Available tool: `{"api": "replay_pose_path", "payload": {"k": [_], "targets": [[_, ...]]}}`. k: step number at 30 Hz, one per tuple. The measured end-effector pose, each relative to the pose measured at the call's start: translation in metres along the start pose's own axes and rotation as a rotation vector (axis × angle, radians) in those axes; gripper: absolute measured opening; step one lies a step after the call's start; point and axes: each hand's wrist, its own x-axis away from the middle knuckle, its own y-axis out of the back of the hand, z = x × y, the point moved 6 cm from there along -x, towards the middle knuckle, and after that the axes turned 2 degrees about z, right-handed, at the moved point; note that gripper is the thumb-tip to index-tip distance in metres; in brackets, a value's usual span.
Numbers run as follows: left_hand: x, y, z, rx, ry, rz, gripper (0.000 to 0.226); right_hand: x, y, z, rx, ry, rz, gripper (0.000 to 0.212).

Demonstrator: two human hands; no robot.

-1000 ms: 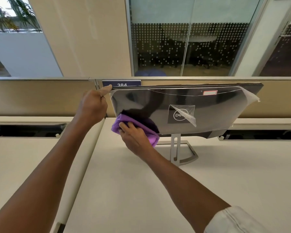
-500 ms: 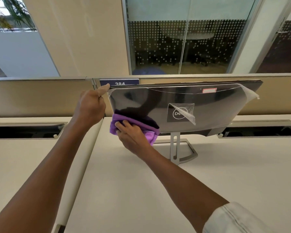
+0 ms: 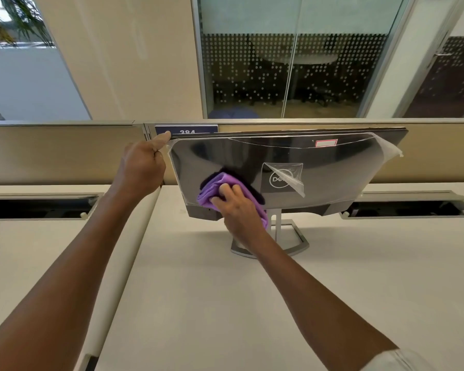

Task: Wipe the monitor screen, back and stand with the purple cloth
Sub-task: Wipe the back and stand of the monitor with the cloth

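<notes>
- My right hand (image 3: pixel 235 207) had slid the purple cloth (image 3: pixel 220 188) along the back of the monitor (image 3: pixel 332 167): a second earlier it was bunched at the lower left corner, and now it sat further in, about midway between that corner and the logo.
- That hand lay on top of the folded cloth with the fingers curled over it, pressing it flat to the glossy back panel.
- My left hand (image 3: pixel 141 170) had not shifted; it gripped the upper left corner of the monitor, thumb along the top edge, steadying the panel as it leaned toward me.
- I judged the left part of the back to be covered and the sweep to be heading right; the right half, the stand (image 3: pixel 275 231) and the screen, which faced away from me, were left to do.
- The monitor stood on the pale counter (image 3: pixel 252 303), its back wrapped in clear protective film (image 3: pixel 389 149) that was lifting at the upper right corner.
- A round Dell logo (image 3: pixel 280 179) showed on the back under a small peeling square of film.
- A little red-bordered sticker (image 3: pixel 326 143) sat near the top edge; I could not read it.
- On the partition behind, a dark blue plate (image 3: pixel 186 129) read 384, its lower part hidden by the monitor.
</notes>
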Motion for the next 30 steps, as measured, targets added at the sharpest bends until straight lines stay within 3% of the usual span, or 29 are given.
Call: {"api": "replay_pose_path", "payload": {"k": [4, 9, 13, 19, 21, 25, 27, 30], "targets": [[0.002, 0.002, 0.0, -0.015, 0.005, 0.016, 0.053, 0.031, -0.033, -0.013, -0.018, 0.019, 0.142, 0.024], [0.0, -0.001, 0.001, 0.014, 0.012, 0.013, 0.051, 0.05, -0.011, -0.048, -0.022, -0.161, -0.032, 0.028], [0.0, -0.002, -0.001, 0.028, 0.019, 0.0, 0.051, 0.012, 0.01, -0.026, -0.019, -0.079, -0.167, 0.027], [0.0, 0.002, -0.006, 0.021, 0.03, 0.028, 0.053, -0.006, -0.027, 0.022, -0.132, 0.063, 0.056, 0.022], [0.004, 0.004, -0.008, 0.046, 0.018, 0.025, 0.054, 0.004, -0.038, 0.025, -0.207, -0.001, 0.123, 0.022], [0.025, -0.006, -0.014, 0.063, 0.044, 0.081, 0.061, 0.018, -0.02, 0.028, -0.56, -0.252, 0.053, 0.023], [0.051, -0.018, -0.017, 0.158, 0.147, 0.099, 0.058, 0.024, -0.004, 0.03, -0.675, -0.382, -0.009, 0.025], [0.104, -0.049, -0.003, 0.366, 0.485, 0.107, 0.058, 0.034, 0.011, 0.032, -0.743, -0.556, -0.018, 0.026]]}}
